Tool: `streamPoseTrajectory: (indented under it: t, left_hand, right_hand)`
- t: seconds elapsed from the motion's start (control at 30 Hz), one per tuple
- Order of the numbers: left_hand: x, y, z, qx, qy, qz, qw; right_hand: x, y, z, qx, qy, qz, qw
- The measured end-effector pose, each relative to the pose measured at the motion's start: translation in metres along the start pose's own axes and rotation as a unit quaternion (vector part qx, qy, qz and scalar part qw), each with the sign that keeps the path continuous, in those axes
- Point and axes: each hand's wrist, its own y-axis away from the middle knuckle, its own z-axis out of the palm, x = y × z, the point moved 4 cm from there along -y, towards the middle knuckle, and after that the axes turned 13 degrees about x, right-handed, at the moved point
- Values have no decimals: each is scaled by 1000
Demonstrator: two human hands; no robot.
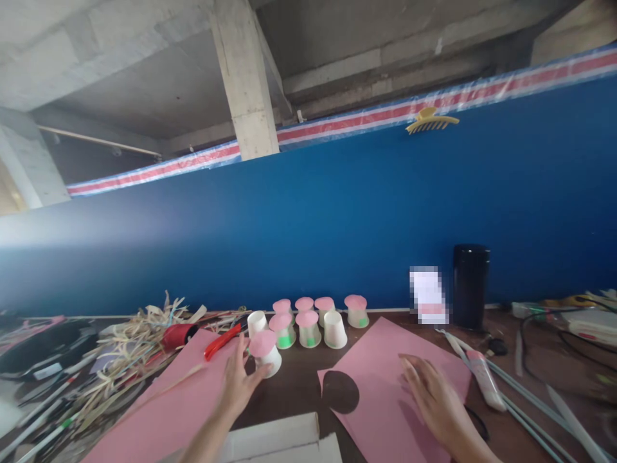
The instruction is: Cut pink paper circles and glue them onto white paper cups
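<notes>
- White card (274, 444) lies nearest, toward six o'clock from the view's middle.
- Left hand (238, 382), seven o'clock: thumb and fingers spread around a pink-topped cup (266, 361); cannot tell whether they grip it.
- Right hand (436, 399), between four and five: open, empty, fingers close together, over a pink sheet (385, 379) with a round hole.
- Near six: six more pink-topped cups and two bare cups (335, 330).
- Half past seven: red tool (222, 341) beside a second pink sheet (186, 399).
- Four: tube (484, 379).
- Half past three: black flask (471, 286).
</notes>
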Motion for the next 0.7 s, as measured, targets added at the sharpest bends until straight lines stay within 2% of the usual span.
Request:
streamPoseTrajectory:
  t: [0.07,0.13,0.2,0.27,0.3,0.4,0.5,0.6,0.7]
  left_hand:
    - [12,8,-13,6,-14,24,1000]
    - [27,21,-27,42,-53,54,996]
    - [44,41,-32,42,-77,123,988]
    - [62,63,-25,-11,-87,223,971]
    - [71,74,-19,-39,-91,286,953]
    - [86,99,2,-67,-140,407,900]
    - [82,109,16,-50,-178,427,885]
    - [69,112,19,-35,-202,388,898]
    - [64,119,21,-70,-188,330,922]
  right_hand:
    - [-1,0,-1,-1,2,17,1000]
    - [-3,1,-1,-4,7,32,999]
    - [-5,1,-1,-7,14,32,999]
    - [-7,2,0,-6,17,21,1000]
    - [-7,2,0,-4,14,14,1000]
    - [-4,3,2,-1,0,0,1000]
    - [1,2,3,-2,3,13,1000]
    - [2,1,1,3,6,23,1000]
    - [-2,0,-2,8,14,17,1000]
